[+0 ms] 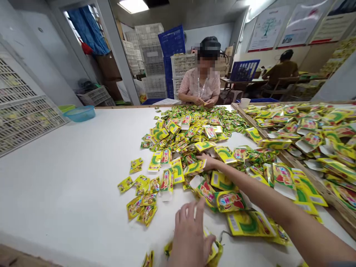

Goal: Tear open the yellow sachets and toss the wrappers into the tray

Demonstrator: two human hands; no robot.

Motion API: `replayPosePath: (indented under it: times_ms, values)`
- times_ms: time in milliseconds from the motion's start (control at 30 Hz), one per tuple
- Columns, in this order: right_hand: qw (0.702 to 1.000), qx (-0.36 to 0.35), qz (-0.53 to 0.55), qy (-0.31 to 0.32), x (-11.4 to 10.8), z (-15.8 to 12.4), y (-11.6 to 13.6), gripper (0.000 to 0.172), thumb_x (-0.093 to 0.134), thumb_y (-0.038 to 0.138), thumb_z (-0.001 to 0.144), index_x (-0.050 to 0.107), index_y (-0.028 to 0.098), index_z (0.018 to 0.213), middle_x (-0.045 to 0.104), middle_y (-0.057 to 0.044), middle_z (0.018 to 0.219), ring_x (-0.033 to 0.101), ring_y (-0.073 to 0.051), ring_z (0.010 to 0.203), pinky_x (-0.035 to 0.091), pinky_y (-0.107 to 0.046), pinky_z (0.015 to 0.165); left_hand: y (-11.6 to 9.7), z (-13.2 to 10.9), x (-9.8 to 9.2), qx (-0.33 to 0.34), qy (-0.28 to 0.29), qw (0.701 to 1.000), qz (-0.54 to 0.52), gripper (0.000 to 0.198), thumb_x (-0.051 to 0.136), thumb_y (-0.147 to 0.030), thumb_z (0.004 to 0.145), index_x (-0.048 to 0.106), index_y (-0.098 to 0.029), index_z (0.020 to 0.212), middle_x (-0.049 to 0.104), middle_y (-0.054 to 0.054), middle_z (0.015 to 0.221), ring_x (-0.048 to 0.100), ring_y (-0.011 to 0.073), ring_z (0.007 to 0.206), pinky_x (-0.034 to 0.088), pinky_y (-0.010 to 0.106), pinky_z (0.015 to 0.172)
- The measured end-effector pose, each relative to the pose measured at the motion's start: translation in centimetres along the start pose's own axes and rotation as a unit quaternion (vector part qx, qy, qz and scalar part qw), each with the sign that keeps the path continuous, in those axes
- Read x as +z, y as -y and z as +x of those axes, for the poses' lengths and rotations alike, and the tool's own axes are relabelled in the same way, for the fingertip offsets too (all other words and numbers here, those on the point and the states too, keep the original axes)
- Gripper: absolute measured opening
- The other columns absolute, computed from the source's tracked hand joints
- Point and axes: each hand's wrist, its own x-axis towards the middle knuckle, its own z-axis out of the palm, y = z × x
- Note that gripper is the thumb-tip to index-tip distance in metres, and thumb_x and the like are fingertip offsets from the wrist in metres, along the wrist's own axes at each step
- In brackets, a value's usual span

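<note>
My left hand [190, 231] is near the front edge of the table, back up, with its fingers stretched forward and the thumb apart. A yellow-green packet [215, 252] lies beneath and beside it, partly covered by the hand. Farther forward, my right hand [208, 162] reaches into the pile of small packets [189, 133]. A flat yellow box [195, 167] hides part of its fingers, so its grip does not show. Flat yellow boxes with open white flaps [205, 191] lie around my right forearm. Several small packets [141, 183] form a loose group left of the pile.
A wooden strip [300, 167] divides the white table [83, 185] from another heap of boxes [311, 126] on the right. Across the table sits a person [201, 81], hands together at the pile. A blue basin [80, 113] stands at the far left, a white cup [244, 103] at the back.
</note>
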Motion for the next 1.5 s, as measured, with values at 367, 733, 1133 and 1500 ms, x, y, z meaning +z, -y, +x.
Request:
replayPosePath:
  times_ms: [367, 733, 1133, 1500]
  values:
    - [0.994, -0.004, -0.053, 0.094, -4.8, -7.4, 3.0, 0.026, 0.067, 0.02, 0.065, 0.072, 0.021, 0.09, 0.071, -0.007, 0.098, 0.064, -0.026, 0.094, 0.048, -0.031, 0.081, 5.6, 2.6, -3.6, -0.24, 0.08, 0.965, 0.072, 0.062, 0.06, -0.039, 0.076, 0.043, -0.022, 0.133, 0.025, 0.014, 0.15, 0.026, 0.045, 0.131, 0.024, 0.062, 0.101]
    - [0.991, 0.054, -0.112, 0.058, -2.5, -9.1, 7.9, 0.017, 0.062, 0.018, 0.068, 0.072, 0.019, 0.082, 0.072, -0.008, 0.085, 0.066, -0.024, 0.082, 0.049, -0.028, 0.073, 4.1, 4.8, -0.2, -0.093, -0.007, 0.994, 0.053, 0.028, 0.044, -0.028, 0.088, 0.057, -0.017, 0.111, 0.057, 0.01, 0.115, 0.054, 0.0235, 0.104, 0.043, 0.034, 0.087]
    - [0.988, 0.142, 0.007, -0.055, -0.6, -11.5, 8.9, 0.017, 0.047, 0.01, 0.077, 0.063, 0.013, 0.081, 0.069, -0.017, 0.089, 0.064, -0.031, 0.09, 0.049, -0.041, 0.078, 5.4, 4.9, -1.5, -0.101, 0.008, 0.994, 0.047, 0.021, 0.05, -0.014, 0.081, 0.061, -0.014, 0.1, 0.068, 0.01, 0.096, 0.062, 0.0217, 0.092, 0.044, 0.029, 0.079]
    - [0.629, 0.211, 0.739, -0.115, 1.4, -20.3, 10.7, 0.019, 0.066, 0.022, 0.062, 0.053, 0.022, 0.076, 0.065, 0.002, 0.072, 0.062, -0.013, 0.062, 0.055, -0.031, 0.067, 0.8, 0.2, -2.0, 0.317, -0.412, 0.854, -0.017, 0.021, 0.053, -0.014, 0.084, 0.061, -0.021, 0.102, 0.069, 0.003, 0.093, 0.06, 0.0159, 0.09, 0.046, 0.03, 0.083]
